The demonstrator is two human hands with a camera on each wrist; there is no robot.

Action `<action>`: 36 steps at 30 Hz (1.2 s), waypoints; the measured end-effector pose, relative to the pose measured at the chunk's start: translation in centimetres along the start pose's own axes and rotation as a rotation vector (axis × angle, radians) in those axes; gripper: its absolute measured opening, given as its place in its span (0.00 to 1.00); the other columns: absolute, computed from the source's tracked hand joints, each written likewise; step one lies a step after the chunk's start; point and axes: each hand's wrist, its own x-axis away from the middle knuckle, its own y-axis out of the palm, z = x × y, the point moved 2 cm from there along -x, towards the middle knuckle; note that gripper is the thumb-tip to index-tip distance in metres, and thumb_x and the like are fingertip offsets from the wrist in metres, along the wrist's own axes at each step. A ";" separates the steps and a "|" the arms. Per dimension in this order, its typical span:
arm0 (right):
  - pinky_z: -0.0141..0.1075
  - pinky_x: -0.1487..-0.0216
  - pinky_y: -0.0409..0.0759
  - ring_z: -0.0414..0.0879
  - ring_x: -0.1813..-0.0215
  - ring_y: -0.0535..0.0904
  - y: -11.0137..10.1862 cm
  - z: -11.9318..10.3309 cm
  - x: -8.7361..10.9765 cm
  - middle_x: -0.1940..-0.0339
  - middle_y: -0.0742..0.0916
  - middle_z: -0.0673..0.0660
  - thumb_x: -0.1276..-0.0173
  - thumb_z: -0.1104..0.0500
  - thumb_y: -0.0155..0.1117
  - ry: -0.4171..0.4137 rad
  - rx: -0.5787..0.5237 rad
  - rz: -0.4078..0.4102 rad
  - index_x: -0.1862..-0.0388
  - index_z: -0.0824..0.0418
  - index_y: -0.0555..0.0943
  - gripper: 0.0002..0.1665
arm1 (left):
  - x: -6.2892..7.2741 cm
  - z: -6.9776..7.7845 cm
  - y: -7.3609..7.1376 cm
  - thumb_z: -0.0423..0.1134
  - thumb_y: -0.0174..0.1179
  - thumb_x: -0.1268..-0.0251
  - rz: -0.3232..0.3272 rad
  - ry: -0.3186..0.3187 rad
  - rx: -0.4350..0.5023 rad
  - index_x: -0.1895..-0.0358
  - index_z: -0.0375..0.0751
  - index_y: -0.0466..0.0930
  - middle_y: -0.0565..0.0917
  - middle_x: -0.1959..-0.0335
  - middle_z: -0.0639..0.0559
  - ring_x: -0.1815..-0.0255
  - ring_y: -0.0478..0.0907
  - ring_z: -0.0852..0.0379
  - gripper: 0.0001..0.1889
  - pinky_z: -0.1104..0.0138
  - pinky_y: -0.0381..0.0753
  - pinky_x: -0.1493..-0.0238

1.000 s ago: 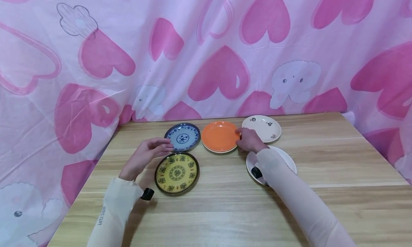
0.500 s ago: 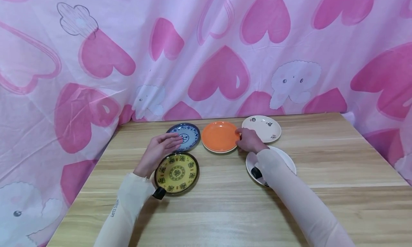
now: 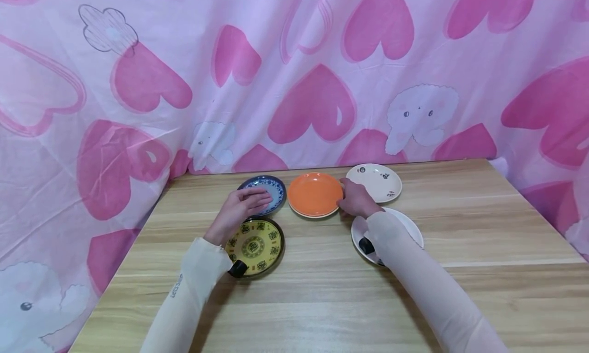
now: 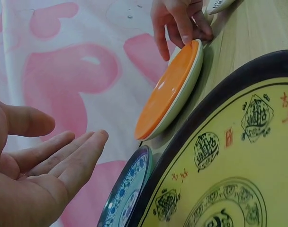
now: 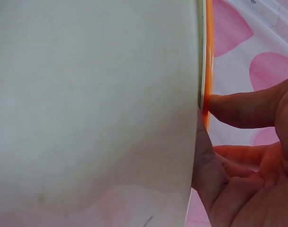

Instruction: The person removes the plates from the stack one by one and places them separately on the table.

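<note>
My right hand (image 3: 358, 198) is at the right edge of an orange plate (image 3: 315, 194) with a pale layer under its rim. In the right wrist view, the thumb (image 5: 238, 109) touches the orange rim, and a finger lies against the edge just below. My left hand (image 3: 241, 210) hovers, fingers extended and holding nothing, over a blue-and-white patterned plate (image 3: 277, 193) and partly hides it. The left wrist view has its thumb (image 4: 28, 122) apart from the fingers. Nearer me lies a yellow plate (image 3: 253, 246) with a dark rim, partly covered by the left wrist.
Behind the right hand stands a cream plate (image 3: 375, 181) with small dark motifs. A white plate (image 3: 407, 225) lies under the right forearm and fills much of the right wrist view. The wooden table (image 3: 313, 307) ends at a pink heart-print curtain (image 3: 184, 46).
My left hand has moved to the right, from the left edge of the blue plate to over its middle. The right hand stays at the orange plate almost unmoved. The plates keep their places.
</note>
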 end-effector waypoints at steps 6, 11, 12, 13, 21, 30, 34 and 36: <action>0.29 0.69 0.80 0.46 0.69 0.84 0.1 -0.2 0.0 0.49 0.83 0.64 0.27 0.64 0.58 0.016 0.020 -0.005 0.20 0.63 0.55 0.40 | -1.0 0.1 1.0 0.31 0.45 0.20 -0.036 -0.023 -0.025 0.29 0.29 0.66 0.71 0.29 0.29 0.29 0.73 0.38 0.21 0.58 0.76 0.30; 0.29 0.67 0.80 0.46 0.68 0.83 0.1 0.0 0.0 0.51 0.84 0.63 0.27 0.64 0.58 0.027 0.020 -0.004 0.20 0.62 0.55 0.40 | -2.1 -0.1 2.3 0.29 0.46 0.22 -0.082 -0.036 -0.054 0.31 0.21 0.64 0.71 0.31 0.26 0.30 0.72 0.34 0.22 0.57 0.77 0.31; 0.29 0.67 0.80 0.46 0.68 0.83 0.1 0.0 0.0 0.52 0.84 0.63 0.27 0.64 0.58 0.027 0.021 -0.004 0.20 0.62 0.55 0.40 | -2.3 -0.2 2.6 0.28 0.46 0.23 -0.087 -0.041 -0.055 0.32 0.20 0.64 0.71 0.32 0.26 0.30 0.72 0.34 0.22 0.56 0.77 0.31; 0.29 0.67 0.80 0.46 0.68 0.83 0.1 0.0 0.0 0.52 0.84 0.63 0.28 0.64 0.58 0.025 0.021 -0.003 0.20 0.62 0.55 0.40 | -2.5 -0.2 2.9 0.28 0.46 0.23 -0.089 -0.044 -0.061 0.32 0.19 0.64 0.72 0.32 0.25 0.30 0.72 0.34 0.21 0.56 0.76 0.31; 0.29 0.68 0.82 0.46 0.69 0.83 -0.2 -0.4 -0.1 0.50 0.84 0.63 0.27 0.63 0.58 0.030 0.058 -0.024 0.20 0.63 0.55 0.41 | -3.4 -0.2 4.4 0.27 0.45 0.23 -0.055 -0.112 -0.104 0.33 0.18 0.63 0.72 0.35 0.25 0.32 0.74 0.35 0.21 0.55 0.76 0.30; 0.29 0.69 0.82 0.44 0.71 0.84 -0.6 -0.8 -0.1 0.43 0.82 0.66 0.28 0.63 0.59 0.018 0.100 -0.030 0.20 0.64 0.56 0.40 | -3.9 -0.2 4.5 0.29 0.48 0.23 -0.008 -0.151 -0.168 0.32 0.22 0.66 0.74 0.36 0.29 0.35 0.77 0.39 0.21 0.60 0.79 0.34; 0.29 0.71 0.82 0.44 0.71 0.84 -0.5 -0.6 -0.2 0.38 0.80 0.67 0.29 0.64 0.60 0.007 0.089 -0.038 0.21 0.65 0.57 0.40 | -3.8 -0.3 4.4 0.30 0.51 0.24 -0.006 -0.166 -0.184 0.32 0.24 0.67 0.75 0.35 0.31 0.36 0.79 0.40 0.21 0.61 0.81 0.35; 0.29 0.71 0.81 0.45 0.71 0.84 -0.5 -0.5 -0.3 0.39 0.81 0.67 0.29 0.64 0.60 0.013 0.079 -0.042 0.21 0.65 0.58 0.40 | -3.8 -0.4 4.4 0.29 0.51 0.25 -0.006 -0.166 -0.184 0.32 0.24 0.67 0.75 0.35 0.31 0.36 0.79 0.40 0.22 0.61 0.81 0.35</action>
